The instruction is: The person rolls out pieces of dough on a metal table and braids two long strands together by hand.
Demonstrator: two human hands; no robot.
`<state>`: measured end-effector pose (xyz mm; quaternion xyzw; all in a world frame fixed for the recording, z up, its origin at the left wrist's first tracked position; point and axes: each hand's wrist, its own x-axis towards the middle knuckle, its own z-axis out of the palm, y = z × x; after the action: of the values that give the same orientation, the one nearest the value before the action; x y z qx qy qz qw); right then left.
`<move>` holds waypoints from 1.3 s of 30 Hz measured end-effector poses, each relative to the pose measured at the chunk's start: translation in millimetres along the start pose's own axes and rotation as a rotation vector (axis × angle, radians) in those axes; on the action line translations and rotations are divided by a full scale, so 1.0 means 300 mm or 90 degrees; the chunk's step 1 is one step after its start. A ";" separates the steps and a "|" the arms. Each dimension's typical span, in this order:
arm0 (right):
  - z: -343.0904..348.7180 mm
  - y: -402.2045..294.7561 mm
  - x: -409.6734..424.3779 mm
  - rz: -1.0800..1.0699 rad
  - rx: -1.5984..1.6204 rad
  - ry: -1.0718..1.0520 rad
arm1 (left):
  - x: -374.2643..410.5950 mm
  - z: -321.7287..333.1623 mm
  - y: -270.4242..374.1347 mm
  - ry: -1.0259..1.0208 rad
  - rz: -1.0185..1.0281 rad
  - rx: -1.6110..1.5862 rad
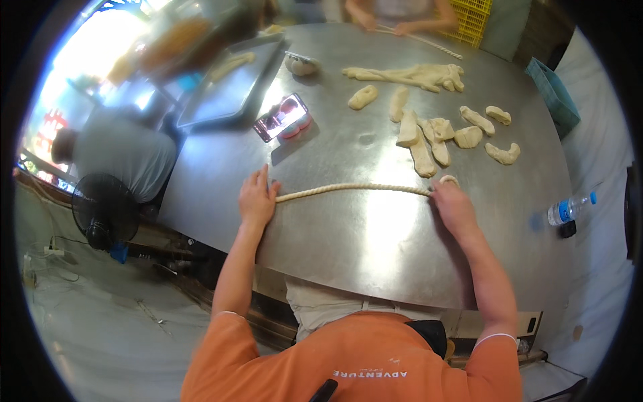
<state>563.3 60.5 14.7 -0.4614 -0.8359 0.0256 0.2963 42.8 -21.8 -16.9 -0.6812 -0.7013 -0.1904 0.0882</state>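
A long twisted dough rope stretches across the steel tabletop between my two hands, bowed slightly away from me. Its left end meets my left hand beside the thumb; the fingers there are extended and the palm faces down, so the grip is hidden. At the other end, my right hand has its fingers closed on the rope. A small curl of dough shows just past those fingertips. Beyond my right hand lie several cut dough pieces, some overlapping.
A lit phone leans on a pink stand. Farther back are a large dough mass, a metal tray and another person's hands on a dough twist. A water bottle stands at right; a black fan is at left.
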 end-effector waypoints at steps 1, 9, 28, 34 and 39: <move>-0.008 -0.008 -0.024 -0.002 -0.057 -0.039 | -0.043 0.004 0.026 0.034 0.067 0.022; -0.284 -0.318 0.070 -0.128 0.278 -0.664 | -0.092 -0.090 0.218 -0.177 -0.220 -0.907; -0.156 0.330 -0.383 0.420 -0.190 -0.183 | -0.039 -0.146 -0.212 -0.165 -0.182 -0.030; -0.201 0.418 -0.602 0.195 -0.180 -0.064 | -0.301 -0.105 -0.172 -0.054 -0.025 0.091; -0.328 0.400 -0.349 0.370 0.127 -0.183 | -0.073 -0.151 -0.185 -0.024 -0.127 0.142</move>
<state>746.8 24.3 8.3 -0.6410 -0.6959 0.2554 0.1993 -17.0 -59.5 8.0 -0.5973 -0.7842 -0.1059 0.1308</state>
